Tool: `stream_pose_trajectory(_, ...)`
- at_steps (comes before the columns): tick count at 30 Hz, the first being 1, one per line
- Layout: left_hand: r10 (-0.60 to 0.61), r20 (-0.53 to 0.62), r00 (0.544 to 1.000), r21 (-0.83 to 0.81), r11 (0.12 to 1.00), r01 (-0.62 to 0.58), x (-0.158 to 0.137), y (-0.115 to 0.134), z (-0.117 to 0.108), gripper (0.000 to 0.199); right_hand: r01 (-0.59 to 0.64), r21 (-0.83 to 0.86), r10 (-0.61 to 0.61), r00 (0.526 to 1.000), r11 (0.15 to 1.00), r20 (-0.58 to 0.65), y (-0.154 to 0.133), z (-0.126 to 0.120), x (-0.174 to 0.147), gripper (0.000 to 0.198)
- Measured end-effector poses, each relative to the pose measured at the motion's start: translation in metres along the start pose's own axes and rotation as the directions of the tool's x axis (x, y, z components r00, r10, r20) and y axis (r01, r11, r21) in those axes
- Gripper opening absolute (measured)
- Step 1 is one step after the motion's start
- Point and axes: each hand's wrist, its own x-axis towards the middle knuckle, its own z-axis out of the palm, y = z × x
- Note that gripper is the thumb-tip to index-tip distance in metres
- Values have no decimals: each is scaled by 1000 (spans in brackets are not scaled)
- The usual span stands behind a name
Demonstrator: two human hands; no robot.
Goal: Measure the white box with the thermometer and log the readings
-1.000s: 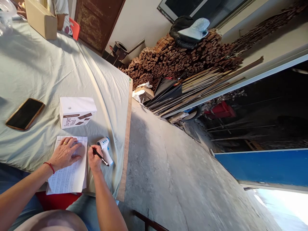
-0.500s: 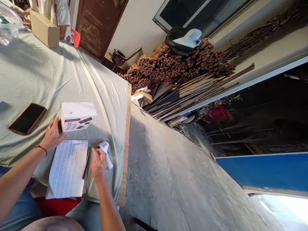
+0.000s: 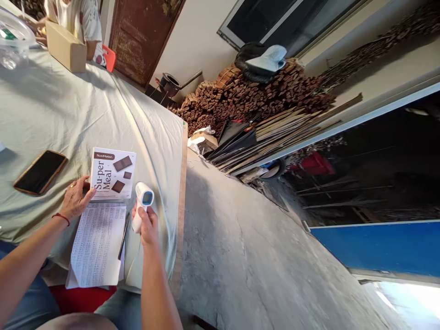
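Observation:
A white thermometer gun (image 3: 143,201) with a small blue-framed screen is in my right hand (image 3: 149,225), the fingers wrapped round its handle above the cloth. My left hand (image 3: 76,197) rests at the lower left corner of a white box (image 3: 115,174) printed "NutriMotion Su-per Meal". Its fingers are spread, with the thumb against the box's edge. The box's printed face is turned up toward me. Just below lies a sheet of paper (image 3: 98,243) covered in rows of writing, on top of other sheets. Along its right edge lies a dark pen (image 3: 123,238).
A dark-screened phone (image 3: 40,172) lies left on the cloth-covered table (image 3: 68,119). At the far end are a cardboard box (image 3: 66,46), a clear plastic container (image 3: 13,39) and a seated person (image 3: 91,27). Right of the table edge are concrete floor (image 3: 227,247) and stacked firewood (image 3: 220,101).
My right hand has taken hold of the thermometer gun and raised it from the cloth. The white box has tipped, so its printed face now shows fully. My left hand stays beside it.

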Motion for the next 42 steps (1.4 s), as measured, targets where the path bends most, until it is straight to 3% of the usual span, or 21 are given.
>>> stream_pose_trajectory(2,18,12,1000,-3,1000,-18,0,2,-1,67,-15,163,4,998,986,67,-15,29,9,38)
stream_pose_trajectory(5,34,11,999,-7,999,-34,0,3,-2,66,-54,241,30,994,969,103,-28,58,27,37)
stream_pose_trajectory(10,52,20,998,-5,999,-52,-2,0,0,64,-114,229,95,991,967,94,-27,74,46,40)
stream_pose_trajectory(18,58,17,998,-8,998,-58,-3,-4,4,64,-131,228,127,991,965,34,-23,78,50,53)
stream_pose_trajectory(33,51,38,998,-51,997,-49,-4,-3,1,74,-96,179,88,995,979,57,-24,79,43,49)
stream_pose_trajectory(38,118,70,991,-41,992,-116,-5,-2,0,81,-142,156,130,988,978,84,-24,65,19,47)
stream_pose_trajectory(42,142,18,990,-50,989,-141,-5,-5,2,88,-185,82,176,979,979,104,-17,41,-9,46)
